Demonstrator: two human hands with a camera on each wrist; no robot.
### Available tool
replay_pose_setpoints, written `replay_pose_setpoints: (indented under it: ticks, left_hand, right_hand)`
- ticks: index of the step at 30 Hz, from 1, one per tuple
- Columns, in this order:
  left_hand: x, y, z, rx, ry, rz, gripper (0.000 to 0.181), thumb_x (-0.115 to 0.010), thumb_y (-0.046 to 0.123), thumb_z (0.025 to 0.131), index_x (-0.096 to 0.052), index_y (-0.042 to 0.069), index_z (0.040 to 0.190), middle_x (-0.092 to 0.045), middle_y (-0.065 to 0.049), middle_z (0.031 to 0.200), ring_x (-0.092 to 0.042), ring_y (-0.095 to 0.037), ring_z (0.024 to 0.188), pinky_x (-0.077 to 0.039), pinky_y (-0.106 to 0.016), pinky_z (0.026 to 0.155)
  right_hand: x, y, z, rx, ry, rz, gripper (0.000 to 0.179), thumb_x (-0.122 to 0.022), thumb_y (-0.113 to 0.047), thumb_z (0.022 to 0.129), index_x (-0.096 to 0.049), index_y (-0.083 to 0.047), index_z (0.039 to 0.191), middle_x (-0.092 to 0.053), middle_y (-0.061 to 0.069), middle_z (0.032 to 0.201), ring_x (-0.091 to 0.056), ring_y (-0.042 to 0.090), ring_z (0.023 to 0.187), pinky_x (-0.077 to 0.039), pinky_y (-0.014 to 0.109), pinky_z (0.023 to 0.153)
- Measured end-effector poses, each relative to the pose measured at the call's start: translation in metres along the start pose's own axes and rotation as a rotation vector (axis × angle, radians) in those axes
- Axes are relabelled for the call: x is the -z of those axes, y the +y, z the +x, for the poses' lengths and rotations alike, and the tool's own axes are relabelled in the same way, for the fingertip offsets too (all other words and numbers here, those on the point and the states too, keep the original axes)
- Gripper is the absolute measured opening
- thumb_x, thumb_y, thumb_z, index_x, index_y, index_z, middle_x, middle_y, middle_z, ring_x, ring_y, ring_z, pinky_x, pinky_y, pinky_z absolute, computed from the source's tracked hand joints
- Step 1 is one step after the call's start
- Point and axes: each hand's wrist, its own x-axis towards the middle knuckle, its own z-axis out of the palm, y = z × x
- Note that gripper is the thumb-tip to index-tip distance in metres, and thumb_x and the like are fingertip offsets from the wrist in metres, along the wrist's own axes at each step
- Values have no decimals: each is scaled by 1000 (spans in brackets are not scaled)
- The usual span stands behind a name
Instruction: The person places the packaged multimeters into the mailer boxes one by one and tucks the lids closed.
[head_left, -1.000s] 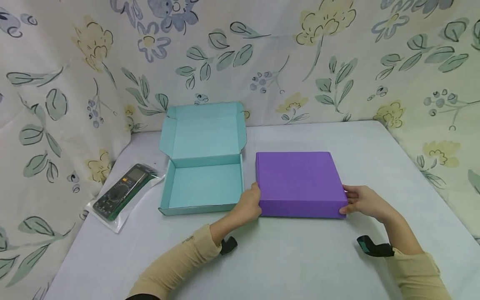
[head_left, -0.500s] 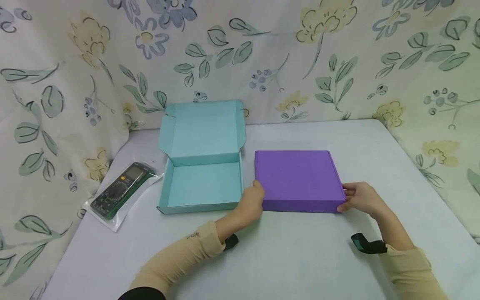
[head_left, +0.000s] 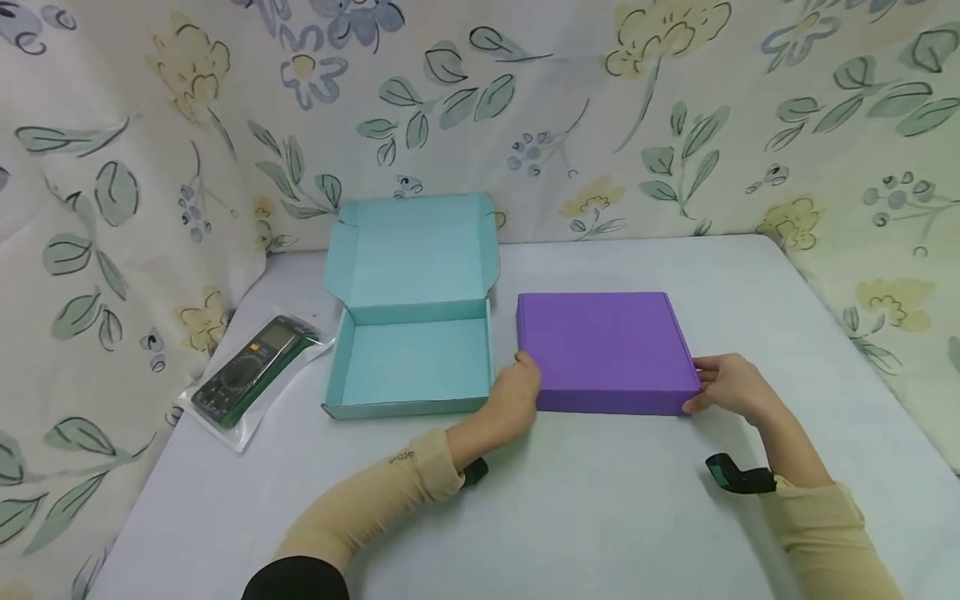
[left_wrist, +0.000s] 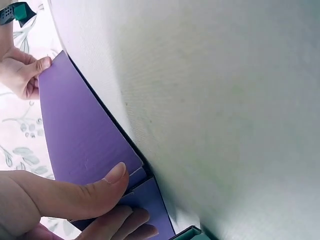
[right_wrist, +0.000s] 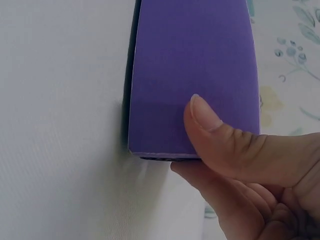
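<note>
A closed purple cardboard box (head_left: 607, 346) lies flat on the table, held at its two near corners. My left hand (head_left: 513, 396) grips the near left corner. In the left wrist view its thumb (left_wrist: 107, 187) lies along the front face, with the fingers (left_wrist: 125, 222) bent against the side. At the near right corner my right hand (head_left: 731, 387) pinches the box. The right wrist view shows that thumb (right_wrist: 205, 117) pressed on the front face, the other fingers (right_wrist: 225, 197) around the end.
Left of the purple box stands an open teal cardboard box (head_left: 420, 358), its lid (head_left: 420, 250) raised. Further left lies a multimeter (head_left: 251, 371) in a clear plastic bag. A floral curtain (head_left: 555, 125) hangs along the table's (head_left: 600, 500) back edge.
The purple box has shifted slightly away from me, with both hands staying on its near corners. The teal box and multimeter stay put; the head view has shifted a little.
</note>
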Motion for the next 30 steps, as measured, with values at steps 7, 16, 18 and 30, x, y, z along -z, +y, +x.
replay_pose_setpoints:
  ticks: [7, 16, 18, 30]
  left_hand:
    - [0, 2, 4, -6, -21, 8, 51, -68, -6, 81, -45, -22, 124, -67, -18, 77, -70, -25, 72, -57, -26, 56]
    - [2, 0, 4, 1, -44, 9, 52, -68, -7, 81, -44, -22, 124, -66, -16, 74, -70, -23, 69, -55, -24, 53]
    - [3, -1, 4, -14, -40, 7, 49, -66, -9, 82, -44, -22, 124, -66, -16, 73, -69, -22, 67, -54, -23, 52]
    - [14, -12, -4, 12, -145, -226, 68, -71, -9, 79, -34, -22, 135, -66, -25, 87, -66, -27, 78, -56, -29, 63]
  right_hand:
    - [4, 3, 2, -4, -15, 14, 87, -83, -3, 71, -31, 29, 132, -48, 42, 125, -51, 55, 115, -40, 64, 95]
    - [4, 6, 3, 1, -28, 47, 86, -82, -3, 73, -29, 27, 135, -47, 41, 127, -50, 54, 117, -39, 64, 97]
    - [3, 6, 2, 13, -27, 48, 86, -81, -4, 75, -28, 26, 136, -46, 41, 128, -50, 54, 117, -39, 63, 97]
    - [-5, 2, -13, 105, 18, 35, 85, -73, -21, 88, -23, 22, 141, -34, 43, 139, -38, 57, 126, -39, 64, 98]
